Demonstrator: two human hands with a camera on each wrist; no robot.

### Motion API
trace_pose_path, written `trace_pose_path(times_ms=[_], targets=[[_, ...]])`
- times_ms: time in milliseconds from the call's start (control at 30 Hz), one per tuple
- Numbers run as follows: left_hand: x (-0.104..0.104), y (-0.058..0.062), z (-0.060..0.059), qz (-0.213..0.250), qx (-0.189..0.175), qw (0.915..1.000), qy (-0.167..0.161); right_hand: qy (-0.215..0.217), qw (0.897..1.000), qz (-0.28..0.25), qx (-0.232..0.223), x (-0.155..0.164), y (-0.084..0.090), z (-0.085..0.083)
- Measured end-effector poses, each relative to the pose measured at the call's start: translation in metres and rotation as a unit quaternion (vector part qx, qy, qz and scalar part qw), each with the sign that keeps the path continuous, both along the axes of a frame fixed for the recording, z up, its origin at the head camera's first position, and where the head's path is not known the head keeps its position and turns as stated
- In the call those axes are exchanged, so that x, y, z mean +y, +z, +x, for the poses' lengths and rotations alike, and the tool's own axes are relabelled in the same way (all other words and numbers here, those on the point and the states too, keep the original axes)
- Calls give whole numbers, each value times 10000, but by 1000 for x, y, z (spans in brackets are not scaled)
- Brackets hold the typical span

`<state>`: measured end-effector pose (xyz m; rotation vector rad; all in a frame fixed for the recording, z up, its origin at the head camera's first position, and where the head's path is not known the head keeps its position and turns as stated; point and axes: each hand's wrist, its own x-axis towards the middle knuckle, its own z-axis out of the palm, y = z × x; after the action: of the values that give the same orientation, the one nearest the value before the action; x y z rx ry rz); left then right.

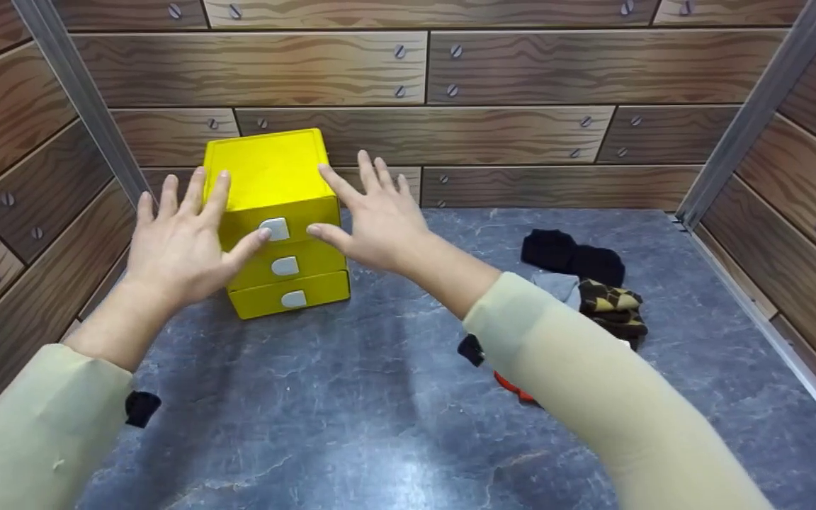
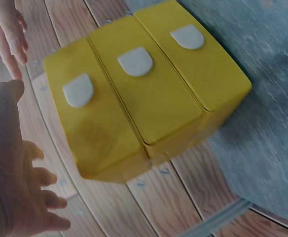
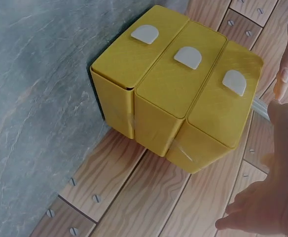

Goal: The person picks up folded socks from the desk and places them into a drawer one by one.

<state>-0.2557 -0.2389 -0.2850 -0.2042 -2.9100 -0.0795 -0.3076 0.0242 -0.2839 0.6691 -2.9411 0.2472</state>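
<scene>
A yellow three-drawer box (image 1: pixel 266 170) with white half-round handles (image 1: pixel 284 266) stands at the back left of the grey surface. Its drawers look closed in both wrist views, one front slightly out of line with the others. My left hand (image 1: pixel 181 244), fingers spread, hovers at the box's left side, its thumb overlapping the top handle in the head view. On the other side my right hand (image 1: pixel 383 223) is spread too, thumb and index finger pointing toward the box's right edge. Both wrist views show the hands away from the drawer fronts, holding nothing.
Folded cloth items lie at the right: a black one (image 1: pixel 571 256), a grey one (image 1: pixel 557 288) and a brown-yellow patterned one (image 1: pixel 610 306). A red item (image 1: pixel 514 386) shows partly under my right sleeve. Wood-patterned walls (image 1: pixel 521 134) enclose the grey surface (image 1: pixel 351 397) at the back and sides.
</scene>
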Motion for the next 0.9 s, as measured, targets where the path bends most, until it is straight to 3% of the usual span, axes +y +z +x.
trace_pose_path(times_ms=[500,900], targets=[[-17,-15,-13,84,-319,9994,123,-65,9985,45,-534,-22,-16,-23],[-14,-14,-15,224,-257,9994,0,83,9986,-176,-490,-22,-19,-24]])
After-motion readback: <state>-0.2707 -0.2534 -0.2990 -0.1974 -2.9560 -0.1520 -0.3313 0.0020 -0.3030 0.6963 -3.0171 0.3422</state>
